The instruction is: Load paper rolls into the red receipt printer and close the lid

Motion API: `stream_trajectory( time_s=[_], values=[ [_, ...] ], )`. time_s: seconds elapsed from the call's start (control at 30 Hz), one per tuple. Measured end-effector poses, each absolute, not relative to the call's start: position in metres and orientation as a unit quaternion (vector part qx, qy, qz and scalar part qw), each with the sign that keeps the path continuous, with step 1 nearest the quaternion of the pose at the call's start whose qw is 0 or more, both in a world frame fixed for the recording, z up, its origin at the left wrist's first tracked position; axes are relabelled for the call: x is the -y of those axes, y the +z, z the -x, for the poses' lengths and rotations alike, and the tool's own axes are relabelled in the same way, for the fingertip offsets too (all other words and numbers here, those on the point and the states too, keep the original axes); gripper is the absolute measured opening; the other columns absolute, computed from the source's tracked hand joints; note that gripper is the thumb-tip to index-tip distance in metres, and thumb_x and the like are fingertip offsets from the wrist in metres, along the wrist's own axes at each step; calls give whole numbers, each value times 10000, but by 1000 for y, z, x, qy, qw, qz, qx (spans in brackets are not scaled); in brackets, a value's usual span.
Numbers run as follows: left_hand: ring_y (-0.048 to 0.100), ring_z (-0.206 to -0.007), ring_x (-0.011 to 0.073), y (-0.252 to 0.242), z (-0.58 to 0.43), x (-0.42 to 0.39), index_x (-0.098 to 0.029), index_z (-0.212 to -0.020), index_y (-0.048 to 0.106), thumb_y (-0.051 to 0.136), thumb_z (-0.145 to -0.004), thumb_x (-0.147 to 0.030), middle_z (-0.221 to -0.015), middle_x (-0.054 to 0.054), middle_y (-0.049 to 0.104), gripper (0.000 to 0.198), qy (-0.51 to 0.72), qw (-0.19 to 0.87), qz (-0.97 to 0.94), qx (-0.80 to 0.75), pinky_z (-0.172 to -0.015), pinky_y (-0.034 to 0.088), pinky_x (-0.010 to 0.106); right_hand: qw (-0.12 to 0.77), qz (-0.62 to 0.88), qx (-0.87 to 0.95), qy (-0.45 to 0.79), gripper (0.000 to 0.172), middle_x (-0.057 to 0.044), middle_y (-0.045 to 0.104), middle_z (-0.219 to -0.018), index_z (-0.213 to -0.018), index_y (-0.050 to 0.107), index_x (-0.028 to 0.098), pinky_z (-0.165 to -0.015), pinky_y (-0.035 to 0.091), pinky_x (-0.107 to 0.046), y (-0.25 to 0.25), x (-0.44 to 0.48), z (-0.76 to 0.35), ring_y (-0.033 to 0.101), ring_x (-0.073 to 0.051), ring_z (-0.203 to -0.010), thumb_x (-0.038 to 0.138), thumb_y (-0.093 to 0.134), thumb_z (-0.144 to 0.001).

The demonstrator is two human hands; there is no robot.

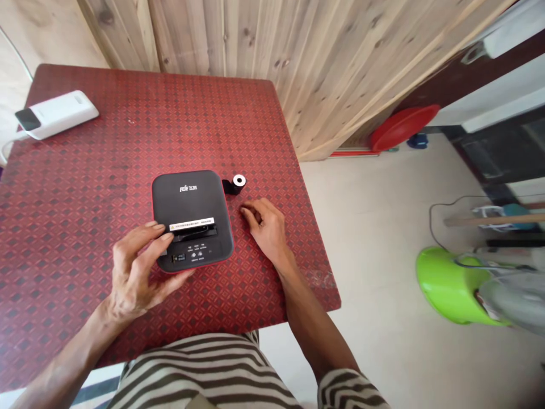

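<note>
A black receipt printer [191, 204] with a red edge lies on the table, its white logo on top and a slot with a white warning label nearer me. My left hand [142, 264] grips its near left corner, fingertips on the top beside the slot and thumb along the front edge. Just right of the printer stands a small dark roll [239, 182] with a white core, and a dark strip runs from it to the printer's side. My right hand [267, 224] rests on the table below the roll, fingers curled in, with nothing visible in them.
The red patterned table [106, 147] meets a wooden plank wall [255, 40] at its far side. A white power bank-like device [62, 113] with a cable lies at the far left. On the floor to the right are a green bucket [447, 284] and a red basin [404, 128].
</note>
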State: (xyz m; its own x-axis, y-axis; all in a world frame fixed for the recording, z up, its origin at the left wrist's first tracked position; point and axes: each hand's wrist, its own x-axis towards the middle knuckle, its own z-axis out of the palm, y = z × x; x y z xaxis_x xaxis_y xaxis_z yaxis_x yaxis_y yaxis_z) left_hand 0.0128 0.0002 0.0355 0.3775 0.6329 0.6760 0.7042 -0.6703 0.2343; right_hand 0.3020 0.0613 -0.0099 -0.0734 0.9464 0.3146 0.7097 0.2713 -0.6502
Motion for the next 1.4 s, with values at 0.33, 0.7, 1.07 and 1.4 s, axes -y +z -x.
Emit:
stream_trajectory(
  time_s=[0.33,0.7,1.07,1.4],
  values=[
    [681,-1161,255,29,-4,17,-286,-1356,574,858,-829,-289,-1352,49,625,599,-359,55,809,462,-932,658,452,326,595,711,183,189,-31,688,-858,-925,710,207,-768,476,-312,-15,-63,-299,633,-183,-788,257,552,-1016],
    [705,-1122,231,29,-3,17,-282,-1262,611,861,-832,-359,-1335,40,636,504,-379,25,789,484,-892,674,427,333,602,700,189,189,-24,665,-818,-915,715,206,-694,440,-305,-15,-63,-298,575,-170,-704,274,559,-997],
    [698,-1153,257,26,-1,18,-316,-1285,626,894,-790,-324,-1304,48,676,563,-403,-49,762,504,-942,658,489,344,595,702,185,181,-18,654,-805,-917,716,204,-684,434,-300,-16,-62,-298,575,-166,-698,263,565,-997],
    [692,-1121,238,23,-2,15,-278,-1269,646,924,-745,-296,-1256,74,665,594,-434,-71,761,477,-926,626,435,341,595,703,186,184,-32,693,-822,-907,727,201,-696,475,-315,-8,-62,-297,624,-178,-724,256,575,-995]
  ],
)
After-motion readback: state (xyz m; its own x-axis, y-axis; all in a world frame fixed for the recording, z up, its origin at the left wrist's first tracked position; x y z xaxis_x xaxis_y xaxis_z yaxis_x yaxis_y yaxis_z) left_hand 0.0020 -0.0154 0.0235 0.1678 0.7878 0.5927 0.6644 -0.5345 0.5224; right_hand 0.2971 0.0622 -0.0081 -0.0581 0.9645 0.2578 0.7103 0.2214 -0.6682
